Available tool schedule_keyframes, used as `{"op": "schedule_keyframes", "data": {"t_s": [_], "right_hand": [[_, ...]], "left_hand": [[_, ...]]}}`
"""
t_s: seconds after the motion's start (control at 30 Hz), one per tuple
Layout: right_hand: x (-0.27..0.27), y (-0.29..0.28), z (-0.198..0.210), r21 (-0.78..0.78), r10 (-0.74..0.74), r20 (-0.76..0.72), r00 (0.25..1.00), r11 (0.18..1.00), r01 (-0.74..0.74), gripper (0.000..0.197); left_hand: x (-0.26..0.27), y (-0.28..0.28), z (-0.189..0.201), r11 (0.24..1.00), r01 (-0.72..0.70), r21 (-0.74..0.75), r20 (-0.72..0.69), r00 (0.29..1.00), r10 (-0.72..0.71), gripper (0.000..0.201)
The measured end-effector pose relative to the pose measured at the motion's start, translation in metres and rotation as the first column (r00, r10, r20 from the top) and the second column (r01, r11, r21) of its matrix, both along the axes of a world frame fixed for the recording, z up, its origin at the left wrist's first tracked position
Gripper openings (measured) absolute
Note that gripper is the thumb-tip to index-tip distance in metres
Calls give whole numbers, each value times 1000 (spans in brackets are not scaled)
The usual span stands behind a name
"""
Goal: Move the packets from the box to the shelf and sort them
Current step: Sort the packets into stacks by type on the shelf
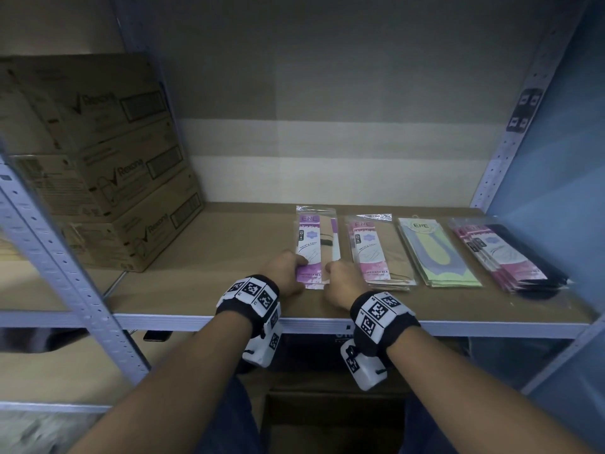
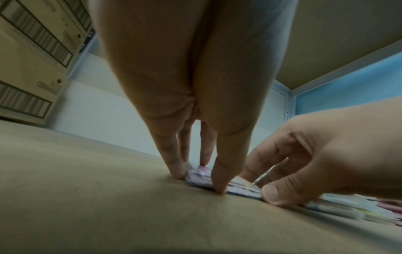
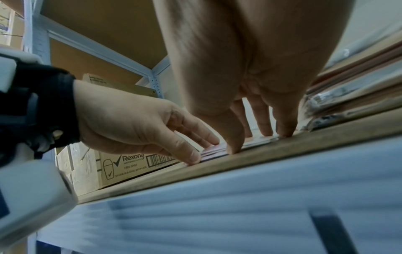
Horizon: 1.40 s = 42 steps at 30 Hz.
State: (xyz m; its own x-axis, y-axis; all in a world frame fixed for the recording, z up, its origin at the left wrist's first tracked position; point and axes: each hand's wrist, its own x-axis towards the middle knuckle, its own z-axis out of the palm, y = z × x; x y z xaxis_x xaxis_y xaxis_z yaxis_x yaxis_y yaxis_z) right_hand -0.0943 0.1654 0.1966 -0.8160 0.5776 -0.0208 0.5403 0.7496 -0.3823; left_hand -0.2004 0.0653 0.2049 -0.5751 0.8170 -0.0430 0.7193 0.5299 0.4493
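Four piles of flat packets lie in a row on the brown shelf board. The leftmost pile is purple and white. My left hand touches its near left corner with straight fingers, the tips down on the board and the pile's edge. At the near right corner, my right hand presses its fingertips onto the pile and sets its thumb against the near edge. To the right lie a beige pile, a green and yellow pile and a pink and black pile.
Stacked Rexona cartons fill the shelf's left side. Grey metal uprights frame the bay, and a blue panel closes the right. A cardboard box sits low between my arms, under the shelf's front rail.
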Motion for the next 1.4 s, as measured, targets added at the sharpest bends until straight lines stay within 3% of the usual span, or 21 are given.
{"op": "schedule_keyframes", "data": {"t_s": [0.17, 0.53, 0.93, 1.4], "right_hand": [[2, 3, -1, -33, 1, 1, 1000, 999, -1, 36], [-3, -5, -2, -44, -3, -29, 1000, 999, 2, 35], [-41, -37, -5, -79, 115, -105, 988, 989, -124, 31], [-74, -60, -8, -74, 159, -87, 983, 983, -165, 39]], "left_hand": [[-2, 1, -2, 1000, -4, 8, 9, 1000, 4, 53], [-11, -6, -5, 996, -65, 54, 135, 989, 57, 57], [-50, -44, -12, 977, -210, 32, 196, 960, 200, 58], [-81, -69, -18, 965, -262, 31, 218, 944, 249, 55]]}}
